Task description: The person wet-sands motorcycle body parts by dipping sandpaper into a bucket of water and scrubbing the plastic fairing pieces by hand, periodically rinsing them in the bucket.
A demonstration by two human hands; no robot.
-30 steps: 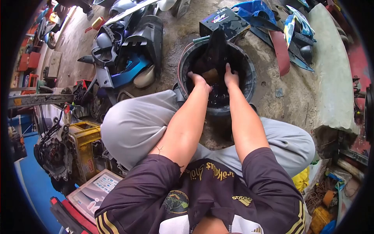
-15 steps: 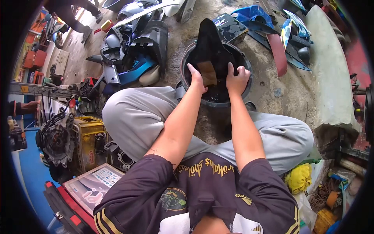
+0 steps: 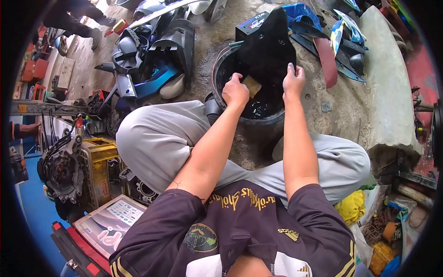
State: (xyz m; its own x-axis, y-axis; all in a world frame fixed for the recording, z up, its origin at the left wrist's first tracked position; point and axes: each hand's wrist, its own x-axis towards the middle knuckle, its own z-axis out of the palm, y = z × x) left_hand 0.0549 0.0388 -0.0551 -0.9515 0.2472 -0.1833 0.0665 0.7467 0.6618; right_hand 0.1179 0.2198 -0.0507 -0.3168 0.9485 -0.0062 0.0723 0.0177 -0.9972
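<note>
A: ok so where's the black, pointed plastic panel right now?

B: Tipped up over the dark round bucket, lower part inside the opening, tip poking well past the far rim. From up here it covers part of the black box with printed lettering.

A: And the hands?

B: Right hand has the panel's right edge pinched, fingers bent round it. Left hand is over the bucket's left side with its fingers curled. Honestly can't tell if it's gripping anything.

A: What's that tan rectangular piece?

B: No clue what it's made of lol. It's just beside the left hand, below the wide part of the panel. Dark shiny liquid sits near it, inside the bucket, on the side closest to the person.
</note>
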